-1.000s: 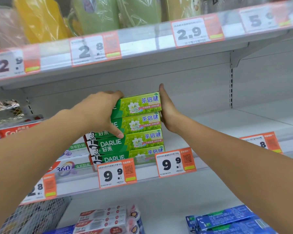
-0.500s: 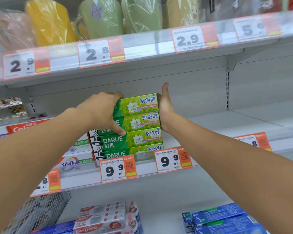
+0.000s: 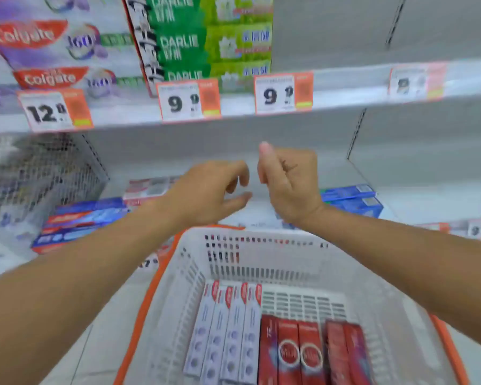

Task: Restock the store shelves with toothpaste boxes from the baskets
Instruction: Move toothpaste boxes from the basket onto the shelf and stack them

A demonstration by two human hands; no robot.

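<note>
Perforated plastic basket (image 3: 289, 262) holds glossy cardboard toothpaste boxes (image 3: 289, 354).

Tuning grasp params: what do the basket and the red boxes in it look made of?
Basket: looks like matte white moulded plastic, going by the slotted walls; orange rim.
Red boxes: probably glossy printed cardboard, given the sharp folded edges; motion blur leaves the sheen uncertain.

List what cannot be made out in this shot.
- Head view: small print on the price tags is lost to motion blur.
- Red boxes in the white basket: cut off by the bottom edge.
- Boxes on the lower shelf behind the left hand and right hand: partly hidden.
</note>
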